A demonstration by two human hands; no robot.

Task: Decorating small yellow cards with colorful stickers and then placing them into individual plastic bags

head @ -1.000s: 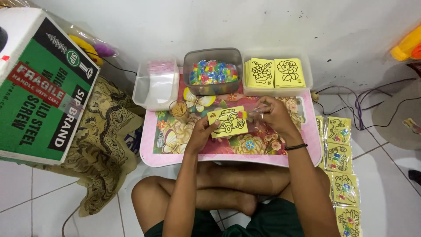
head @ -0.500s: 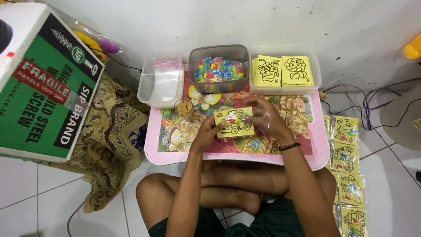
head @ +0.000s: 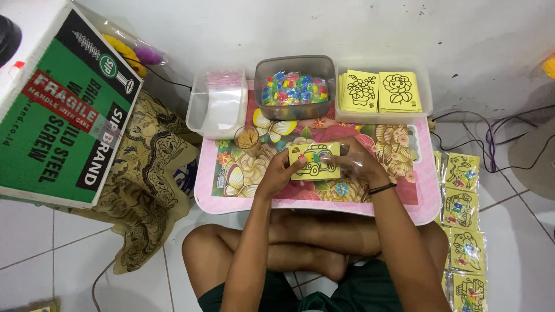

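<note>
A yellow card with a car outline [head: 317, 162] is held over the pink flowered lap table [head: 231, 202]. My left hand [head: 279, 171] grips its left edge. My right hand [head: 359, 166] holds its right side together with a clear plastic sleeve. Small coloured pieces lie on the card near the left thumb. Behind the card stand a grey tub of coloured pieces [head: 295, 88], a clear tray of yellow picture cards [head: 380, 92] and a clear tray of plastic sleeves [head: 218, 102]. A small round cup [head: 247, 138] sits just left of the card.
A green and white cardboard box [head: 60, 110] stands at the left, on a patterned brown cloth [head: 144, 185]. Several packed yellow cards [head: 462, 219] lie in a column on the floor at the right. Cables [head: 491, 138] run along the floor at the right. The wall is close behind.
The card has stayed between both hands over the table. The right hand has closed in over its right edge with the clear sleeve.
</note>
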